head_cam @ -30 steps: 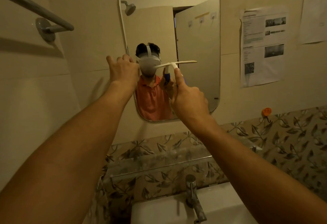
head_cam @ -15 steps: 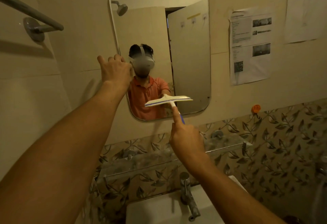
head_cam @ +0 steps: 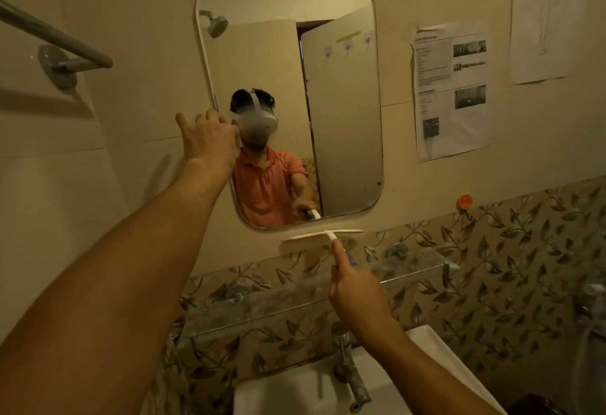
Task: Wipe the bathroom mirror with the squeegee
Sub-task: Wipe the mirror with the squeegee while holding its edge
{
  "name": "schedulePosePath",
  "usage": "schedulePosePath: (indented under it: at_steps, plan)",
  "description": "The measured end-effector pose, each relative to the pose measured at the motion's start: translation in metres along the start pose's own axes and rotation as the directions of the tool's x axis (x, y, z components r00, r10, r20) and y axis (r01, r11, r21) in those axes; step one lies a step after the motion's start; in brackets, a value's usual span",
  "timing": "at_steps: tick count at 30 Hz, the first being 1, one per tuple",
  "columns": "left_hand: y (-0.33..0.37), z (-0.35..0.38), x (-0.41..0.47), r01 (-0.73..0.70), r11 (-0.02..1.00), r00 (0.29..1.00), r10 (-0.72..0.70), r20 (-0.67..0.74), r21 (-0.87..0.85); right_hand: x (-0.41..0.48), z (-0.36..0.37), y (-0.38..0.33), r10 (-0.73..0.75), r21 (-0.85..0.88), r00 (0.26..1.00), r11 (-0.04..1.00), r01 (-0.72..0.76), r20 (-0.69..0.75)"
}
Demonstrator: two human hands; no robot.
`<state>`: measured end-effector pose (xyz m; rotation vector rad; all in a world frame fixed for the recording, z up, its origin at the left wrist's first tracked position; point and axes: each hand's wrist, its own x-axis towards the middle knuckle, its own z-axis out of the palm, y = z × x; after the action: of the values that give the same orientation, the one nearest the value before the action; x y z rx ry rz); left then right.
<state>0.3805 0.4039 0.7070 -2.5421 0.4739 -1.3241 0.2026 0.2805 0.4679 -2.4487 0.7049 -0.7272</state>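
Observation:
A rounded rectangular mirror [head_cam: 341, 93] hangs on the beige tiled wall. My left hand [head_cam: 210, 142] grips the mirror's left edge at mid height, fingers curled round it. My right hand [head_cam: 355, 290] holds the white squeegee [head_cam: 319, 236] by its handle, forefinger stretched along the stem. The squeegee's blade lies level on the wall just below the mirror's bottom edge, off the glass. The mirror reflects a person in an orange shirt and a half-open door.
A dusty glass shelf [head_cam: 410, 272] runs below the mirror, above a white basin [head_cam: 295, 391] with a metal tap [head_cam: 347, 372]. A towel rail [head_cam: 55, 34] juts from the left wall. Printed papers [head_cam: 451, 93] and an orange hook [head_cam: 464, 201] are on the right wall.
My right hand has drawn the squeegee straight down the glass from mid-mirror, past the bottom edge onto the wall. My left hand has kept its grip on the mirror's left edge.

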Motion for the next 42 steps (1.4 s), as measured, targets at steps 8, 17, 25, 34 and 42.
schedulePosePath:
  at_steps: [8, 17, 25, 34, 42]
  plan:
    - [0.001, 0.003, 0.002, 0.006, 1.000, 1.000, -0.006, 0.004, 0.001, 0.041, -0.077, 0.005, 0.000, 0.169, 0.970, 0.985, 0.042, -0.244]
    - [0.002, 0.004, 0.006, -0.002, 1.000, 1.000, 0.002, -0.006, 0.003, 0.076, -0.130, -0.020, 0.102, 0.268, 0.953, 0.963, -0.023, -0.285]
    - [-0.001, 0.015, 0.012, -0.027, 1.000, 1.000, 0.027, -0.015, 0.003, 0.055, -0.083, -0.009, 0.160, 0.282, 0.964, 0.955, -0.097, -0.212]
    - [-0.003, 0.017, 0.010, -0.023, 1.000, 1.000, 0.023, -0.013, -0.009, 0.015, -0.036, -0.013, 0.204, 0.360, 0.976, 0.919, -0.162, -0.082]
    - [-0.002, 0.022, 0.015, -0.023, 0.999, 1.000, 0.022, -0.022, -0.025, 0.017, -0.056, -0.074, -0.080, 0.203, 0.964, 0.970, 0.135, -0.255]
